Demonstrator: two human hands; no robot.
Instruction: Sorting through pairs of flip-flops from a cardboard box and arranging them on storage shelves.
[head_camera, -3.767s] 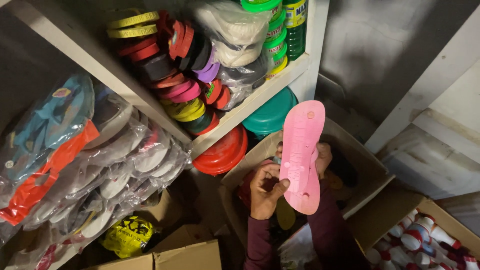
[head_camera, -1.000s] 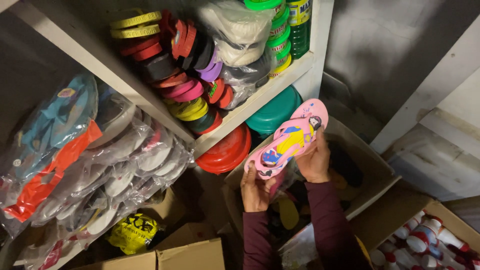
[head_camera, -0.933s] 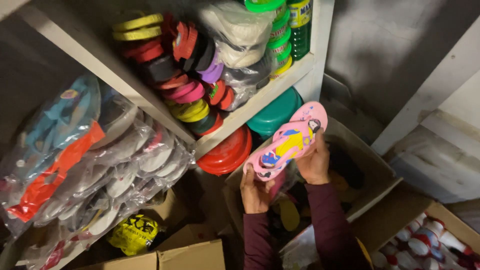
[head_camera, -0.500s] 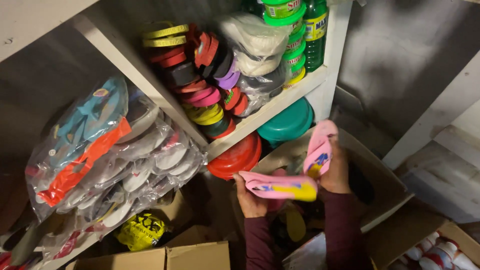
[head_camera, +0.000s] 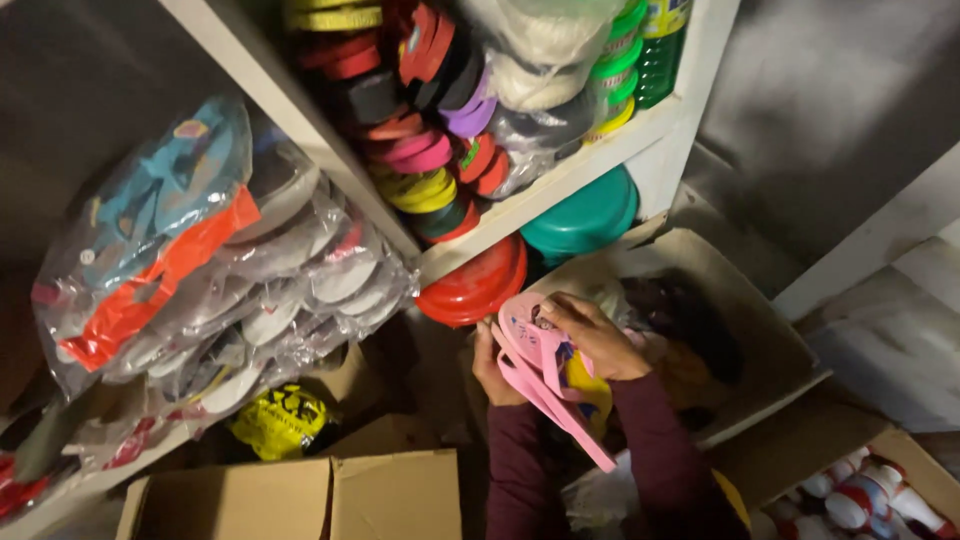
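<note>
Little free room was left around the open cardboard box (head_camera: 745, 330): its interior was crowded with dark goods, and its near side was taken up by the left hand (head_camera: 492, 362), the right hand (head_camera: 598, 335) and the pink flip-flops (head_camera: 545, 375) held between them. Above the box, passage was blocked by the white shelf (head_camera: 560, 180) and by the red lids (head_camera: 478, 285) and green lids (head_camera: 583, 215) stacked beneath it. Left of the box, the way was narrowed by bagged sandals (head_camera: 250, 290) and a closed carton (head_camera: 330, 495).

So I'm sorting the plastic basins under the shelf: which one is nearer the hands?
The red basin, just left of the hands; the green basin sits farther up-right.
</note>
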